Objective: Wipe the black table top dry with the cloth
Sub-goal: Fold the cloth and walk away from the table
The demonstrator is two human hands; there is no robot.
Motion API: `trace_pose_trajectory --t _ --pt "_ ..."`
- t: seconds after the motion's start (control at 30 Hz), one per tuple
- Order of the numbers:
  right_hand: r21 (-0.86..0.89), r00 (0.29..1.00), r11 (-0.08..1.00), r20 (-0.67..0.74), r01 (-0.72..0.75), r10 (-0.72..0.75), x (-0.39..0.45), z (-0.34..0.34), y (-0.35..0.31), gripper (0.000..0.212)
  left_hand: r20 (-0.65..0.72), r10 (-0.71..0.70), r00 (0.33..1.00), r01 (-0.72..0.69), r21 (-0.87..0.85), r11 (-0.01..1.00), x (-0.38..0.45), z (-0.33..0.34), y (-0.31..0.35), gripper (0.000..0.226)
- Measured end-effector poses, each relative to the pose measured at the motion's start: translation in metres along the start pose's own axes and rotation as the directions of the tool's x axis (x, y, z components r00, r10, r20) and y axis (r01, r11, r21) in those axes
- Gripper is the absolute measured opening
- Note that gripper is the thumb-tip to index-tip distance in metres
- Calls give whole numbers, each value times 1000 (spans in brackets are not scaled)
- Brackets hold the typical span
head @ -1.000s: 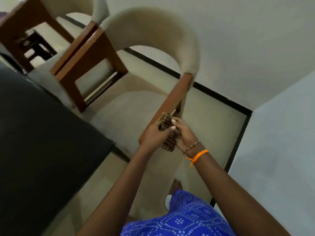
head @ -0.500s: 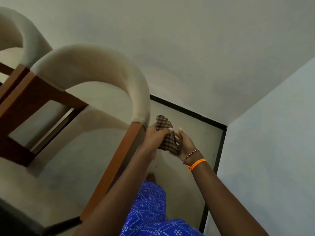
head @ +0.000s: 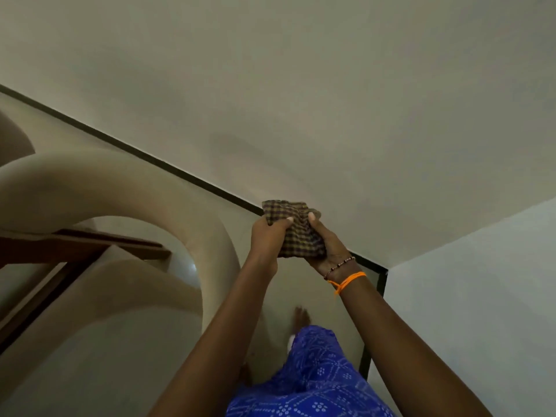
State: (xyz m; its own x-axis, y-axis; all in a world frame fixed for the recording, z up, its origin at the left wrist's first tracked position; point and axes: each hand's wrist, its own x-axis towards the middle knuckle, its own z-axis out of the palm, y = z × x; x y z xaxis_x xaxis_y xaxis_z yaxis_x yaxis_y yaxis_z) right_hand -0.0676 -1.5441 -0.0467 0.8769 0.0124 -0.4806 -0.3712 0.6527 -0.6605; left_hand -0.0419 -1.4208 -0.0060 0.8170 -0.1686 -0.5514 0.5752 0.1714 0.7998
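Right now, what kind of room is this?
Probably a room in a home, maybe a dining corner: a cushioned chair with a wooden frame, plain walls and a dark skirting strip along the floor.

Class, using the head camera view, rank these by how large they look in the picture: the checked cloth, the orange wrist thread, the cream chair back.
1. cream chair back, by far the largest.
2. checked cloth, bunched between left hand and right hand.
3. orange wrist thread, smallest.
Nearness to the camera affects apparent sizes.

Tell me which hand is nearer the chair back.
Left. The left hand grips the cloth on the side facing the chair back; the right hand grips its far side, further from the chair.
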Motion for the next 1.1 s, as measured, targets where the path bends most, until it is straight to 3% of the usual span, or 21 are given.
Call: trace_pose_trajectory --t 0.13,0.27,0.4,0.53,0.77,0.93,1.1 --pt "-105 997 992 32 -73 76 73 2 -33 29 -105 20 994 -24 -42 999 60 19 20 12" --pt "-240 990 965 62 -110 128 151 11 -68 36 -246 14 969 -40 -101 994 126 31 49 12" --pt "-355 987 924 20 -143 160 221 22 -95 51 -372 -54 927 -6 -158 987 180 37 84 15" --pt "-463 987 879 47 -117 156 276 50 -116 46 -406 -130 905 45 -212 976 216 19 115 13" --pt "-552 939 812 138 -190 314 346 122 -104 37 -451 -176 875 -22 -401 916 251 -44 149 20" --pt "-636 869 749 248 -188 428 427 223 -73 30 -557 -170 813 -169 -505 847 306 -140 196 38" --pt "-643 814 740 313 -198 490 498 339 -44 28 -597 -143 790 -231 -504 832 341 -238 267 37"
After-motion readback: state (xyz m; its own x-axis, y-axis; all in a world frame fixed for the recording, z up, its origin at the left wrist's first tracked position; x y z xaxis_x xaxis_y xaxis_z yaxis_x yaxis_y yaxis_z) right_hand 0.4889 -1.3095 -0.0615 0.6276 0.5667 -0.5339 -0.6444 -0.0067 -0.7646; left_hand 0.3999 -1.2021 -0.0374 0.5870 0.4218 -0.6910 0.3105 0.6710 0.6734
